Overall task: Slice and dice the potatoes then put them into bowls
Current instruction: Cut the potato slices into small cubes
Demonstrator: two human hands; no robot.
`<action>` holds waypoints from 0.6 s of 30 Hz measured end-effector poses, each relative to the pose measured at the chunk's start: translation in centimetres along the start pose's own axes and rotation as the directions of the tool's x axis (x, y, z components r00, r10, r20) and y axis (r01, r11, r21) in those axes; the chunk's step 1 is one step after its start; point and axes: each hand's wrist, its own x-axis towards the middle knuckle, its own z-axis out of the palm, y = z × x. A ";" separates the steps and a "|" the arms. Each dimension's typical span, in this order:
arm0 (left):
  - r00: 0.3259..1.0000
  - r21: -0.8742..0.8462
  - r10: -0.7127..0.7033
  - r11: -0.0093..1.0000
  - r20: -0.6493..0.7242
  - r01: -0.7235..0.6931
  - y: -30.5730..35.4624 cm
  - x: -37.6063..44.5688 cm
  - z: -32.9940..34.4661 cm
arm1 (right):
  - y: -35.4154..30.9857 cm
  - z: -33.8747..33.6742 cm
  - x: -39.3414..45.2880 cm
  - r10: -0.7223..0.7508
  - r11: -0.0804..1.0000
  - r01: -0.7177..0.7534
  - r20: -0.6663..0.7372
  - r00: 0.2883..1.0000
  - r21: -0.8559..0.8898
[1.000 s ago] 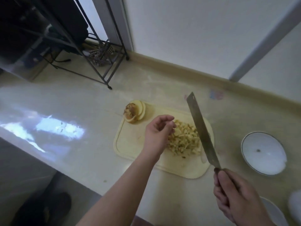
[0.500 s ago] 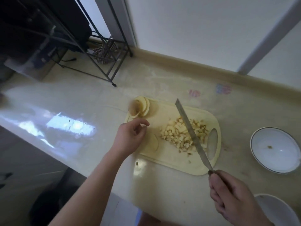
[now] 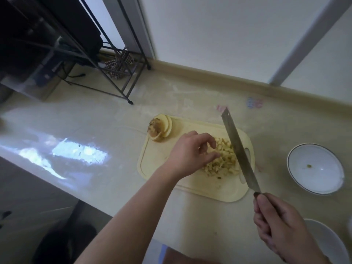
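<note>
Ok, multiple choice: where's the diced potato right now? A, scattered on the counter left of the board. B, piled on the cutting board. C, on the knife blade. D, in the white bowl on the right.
B: the diced potato sits in a pile on the cutting board, between the left hand and the knife; the bowl holds only a speck.

Knife (image 3: 239, 151) bars path from dice (image 3: 222, 161) to bowl (image 3: 315, 168).

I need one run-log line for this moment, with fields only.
left hand: at diced potato | right hand: holds knife | sliced potato: board corner | bowl: nearly empty
</note>
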 end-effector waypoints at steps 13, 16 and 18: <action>0.984 0.315 0.162 0.940 -0.073 -0.132 -2.8 -0.5 -0.4 | 0.6 0.6 0.3 -0.007 0.997 0.011 0.051 0.999 -0.081; 0.980 0.335 0.183 0.930 -0.073 -0.149 -2.9 -0.5 -0.3 | 0.7 0.6 0.3 -0.010 0.995 0.016 0.061 0.998 -0.096; 0.979 0.346 0.203 0.918 0.006 -0.192 -3.1 -0.6 -0.4 | 0.8 0.5 0.3 -0.007 0.994 0.014 0.068 0.998 -0.107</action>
